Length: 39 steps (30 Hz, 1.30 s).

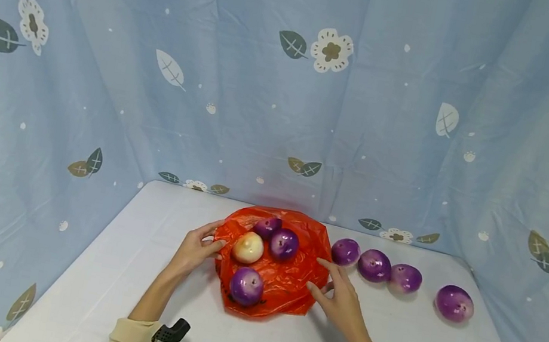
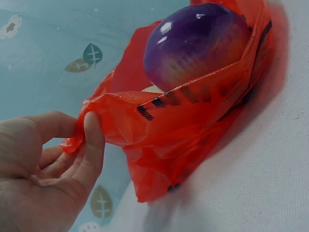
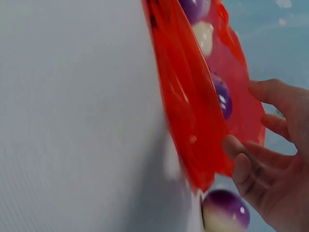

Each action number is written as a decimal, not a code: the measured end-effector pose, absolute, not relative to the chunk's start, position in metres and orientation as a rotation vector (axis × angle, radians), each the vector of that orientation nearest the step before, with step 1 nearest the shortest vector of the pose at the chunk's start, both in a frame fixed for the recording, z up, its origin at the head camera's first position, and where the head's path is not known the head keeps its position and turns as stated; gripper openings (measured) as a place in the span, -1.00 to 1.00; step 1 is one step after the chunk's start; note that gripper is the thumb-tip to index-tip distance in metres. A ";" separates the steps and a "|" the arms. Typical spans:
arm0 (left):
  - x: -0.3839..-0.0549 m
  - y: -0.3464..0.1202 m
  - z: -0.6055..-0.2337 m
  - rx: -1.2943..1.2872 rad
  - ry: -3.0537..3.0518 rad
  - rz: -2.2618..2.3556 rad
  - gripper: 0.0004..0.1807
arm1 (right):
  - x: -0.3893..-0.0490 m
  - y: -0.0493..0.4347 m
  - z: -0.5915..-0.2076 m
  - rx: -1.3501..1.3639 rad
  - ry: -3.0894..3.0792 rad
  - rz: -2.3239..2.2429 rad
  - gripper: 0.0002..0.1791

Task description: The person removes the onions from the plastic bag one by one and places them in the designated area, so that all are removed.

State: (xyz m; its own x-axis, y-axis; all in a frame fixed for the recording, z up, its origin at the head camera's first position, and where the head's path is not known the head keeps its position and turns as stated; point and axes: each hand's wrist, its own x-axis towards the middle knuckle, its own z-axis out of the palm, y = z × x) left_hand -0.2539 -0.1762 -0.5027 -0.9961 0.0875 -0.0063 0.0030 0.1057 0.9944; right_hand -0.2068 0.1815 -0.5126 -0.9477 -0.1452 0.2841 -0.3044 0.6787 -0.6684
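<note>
On the white table, the red plastic bag is pinched at its left rim by the left hand; beside its right, the right hand is held, fingers spread. If tugged one-sidedly, purple fruit inside could be spilled over its front rim.

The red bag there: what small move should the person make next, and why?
Probably reach the right hand toward the nearest loose purple piece, just right of the red bag: that hand looks open and empty, the left hand pinches the bag's edge, and similar purple pieces already lie inside.
</note>
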 end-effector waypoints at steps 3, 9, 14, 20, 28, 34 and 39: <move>-0.254 -0.177 -0.502 0.090 2.292 2.057 -0.39 | -0.205 0.167 -0.513 0.402 -2.690 1.145 -0.35; -0.252 -0.176 -0.500 0.083 2.301 2.048 -0.39 | -0.202 0.145 -0.509 0.457 -2.704 1.088 -0.35; -0.252 -0.175 -0.497 0.066 2.283 2.047 -0.39 | -0.201 0.130 -0.505 0.538 -2.725 1.082 -0.35; -0.243 -0.173 -0.479 0.076 2.268 2.034 -0.39 | -0.196 0.109 -0.504 0.640 -2.811 1.113 -0.32; -0.246 -0.175 -0.488 0.074 2.267 2.052 -0.39 | -0.193 0.089 -0.507 0.719 -2.899 1.150 -0.20; -0.249 -0.175 -0.493 0.076 2.275 2.049 -0.39 | -0.192 0.083 -0.511 0.752 -2.910 1.129 -0.20; -0.253 -0.176 -0.502 0.088 2.289 2.060 -0.39 | -0.191 0.082 -0.513 0.764 -2.919 1.110 -0.22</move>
